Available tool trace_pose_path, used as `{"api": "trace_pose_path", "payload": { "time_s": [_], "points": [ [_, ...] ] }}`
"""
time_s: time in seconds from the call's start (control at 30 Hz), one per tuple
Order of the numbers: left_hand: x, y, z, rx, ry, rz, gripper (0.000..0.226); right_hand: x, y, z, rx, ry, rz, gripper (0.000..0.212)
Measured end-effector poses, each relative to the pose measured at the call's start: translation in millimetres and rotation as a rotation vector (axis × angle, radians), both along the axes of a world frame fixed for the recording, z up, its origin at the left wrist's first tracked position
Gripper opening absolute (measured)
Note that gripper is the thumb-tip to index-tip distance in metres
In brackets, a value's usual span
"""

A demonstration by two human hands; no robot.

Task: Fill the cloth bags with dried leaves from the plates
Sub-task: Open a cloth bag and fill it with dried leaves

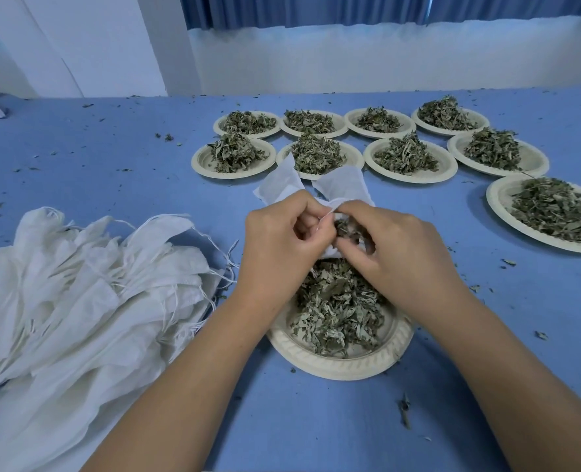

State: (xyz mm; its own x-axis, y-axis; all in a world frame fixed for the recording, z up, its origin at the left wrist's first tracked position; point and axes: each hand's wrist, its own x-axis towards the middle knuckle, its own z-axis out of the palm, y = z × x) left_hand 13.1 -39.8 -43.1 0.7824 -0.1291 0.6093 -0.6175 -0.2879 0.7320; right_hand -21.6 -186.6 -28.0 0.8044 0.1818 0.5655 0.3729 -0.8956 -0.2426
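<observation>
At frame centre, above the near plate (333, 364), your left hand (275, 240) pinches the bag (282, 185) rim, and your right hand (394, 247) curls its fingers round leaves (345, 229) at the mouth. The bag looks limp and light and the leaves brittle, so hold the hem and feed small pinches gently.

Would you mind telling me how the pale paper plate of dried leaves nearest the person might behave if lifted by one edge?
The pale embossed paper plate would probably flex, since it looks thin. Its loose heap of dried green leaves seems light and would likely spill if tilted; crumbs already dot the blue tabletop.
</observation>
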Motion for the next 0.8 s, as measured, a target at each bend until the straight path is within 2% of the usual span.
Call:
{"api": "trace_pose_path", "payload": {
  "time_s": [0.07,0.17,0.23,0.3,0.37,0.43,0.47,0.53,0.6,0.67,0.8],
  "points": [
    [2.0,1.9,0.9,-0.013,0.004,0.035,0.009,-2.0,-1.5,3.1,0.113,-0.043,0.023,0.024],
    [-0.9,2.0,3.8,-0.037,-0.006,0.006,0.009,-4.0,0.8,5.1,0.151,-0.197,0.050,0.004],
    [-4.9,0.7,5.2,-0.069,-0.010,-0.063,0.010,-3.0,5.6,2.8,0.118,-0.177,0.062,0.014],
    [-5.6,0.3,5.5,-0.086,-0.002,-0.077,0.010,-2.5,8.1,0.4,0.121,-0.079,0.096,0.017],
    [-3.3,1.0,5.7,-0.112,0.028,-0.038,0.008,-3.1,3.8,1.5,0.215,0.003,0.137,0.015],
    [-1.2,2.1,6.2,-0.140,0.049,0.003,0.007,-4.3,-2.9,7.1,0.352,-0.024,0.156,0.026],
    [-1.3,2.6,7.1,-0.149,0.048,0.006,0.008,-5.5,-4.8,9.8,0.349,-0.040,0.158,0.030],
    [-3.7,3.6,9.3,-0.133,0.016,-0.037,0.009,-7.6,-1.7,11.4,0.190,0.011,0.164,0.031],
    [-6.2,3.9,9.9,-0.059,-0.051,-0.097,0.010,-8.6,5.8,6.4,-0.037,0.172,0.172,0.023],
    [-5.1,4.2,9.0,-0.014,-0.084,-0.091,0.008,-7.1,5.8,3.5,-0.080,0.260,0.200,0.026],
    [2.9,11.2,9.3,-0.137,-0.074,0.086,0.008,-2.4,-9.9,14.2,0.431,0.089,0.314,0.015]
  ]
}}
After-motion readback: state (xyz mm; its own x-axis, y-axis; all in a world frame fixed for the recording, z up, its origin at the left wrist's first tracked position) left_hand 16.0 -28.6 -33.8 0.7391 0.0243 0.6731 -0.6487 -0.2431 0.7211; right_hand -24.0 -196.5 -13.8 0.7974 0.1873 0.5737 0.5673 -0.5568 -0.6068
